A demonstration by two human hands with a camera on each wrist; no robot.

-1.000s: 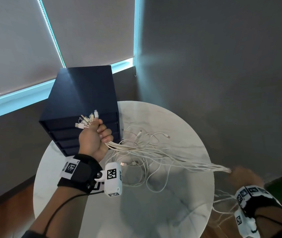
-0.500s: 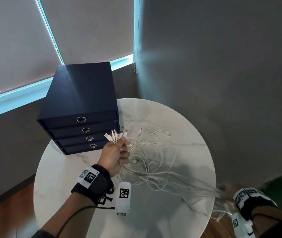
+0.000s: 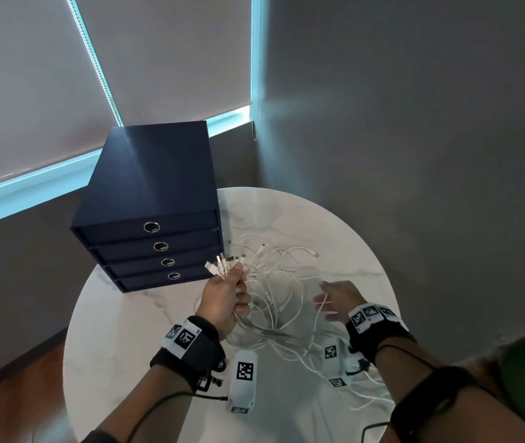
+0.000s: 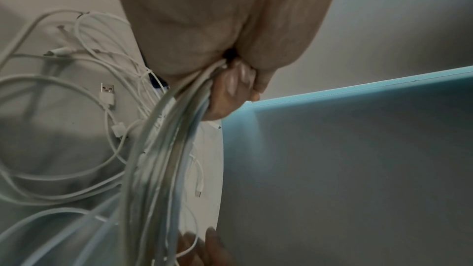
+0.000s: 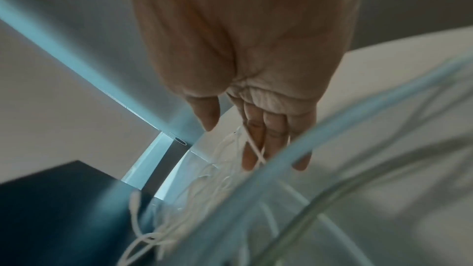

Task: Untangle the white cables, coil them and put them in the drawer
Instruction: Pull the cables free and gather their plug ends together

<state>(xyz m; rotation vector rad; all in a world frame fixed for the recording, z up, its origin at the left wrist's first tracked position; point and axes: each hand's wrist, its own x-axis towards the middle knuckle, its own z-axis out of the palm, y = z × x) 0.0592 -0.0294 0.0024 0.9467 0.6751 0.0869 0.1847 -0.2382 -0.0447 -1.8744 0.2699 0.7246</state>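
Note:
A loose tangle of white cables [image 3: 274,282] lies on the round marble table [image 3: 133,340]. My left hand [image 3: 226,298] grips a bundle of them in a fist, with several plug ends [image 3: 221,265] sticking up above it. In the left wrist view the bundle of white cables [image 4: 163,149] runs down out of that fist [image 4: 230,80]. My right hand [image 3: 334,298] hovers over the right side of the tangle with straight, spread fingers [image 5: 256,145]; one thin cable [image 5: 253,147] crosses them. All drawers of the dark blue drawer unit [image 3: 149,193] are closed.
The drawer unit stands at the table's back left, with ring pulls [image 3: 151,227] on its fronts. A grey wall [image 3: 414,155] rises behind the table on the right and window blinds [image 3: 31,91] on the left. Cable ends [image 3: 369,401] hang over the table's near right edge.
My left hand came down and right from in front of the drawers. My right hand let go of the stretched strands off the table's right edge and moved in over the tangle, now slack.

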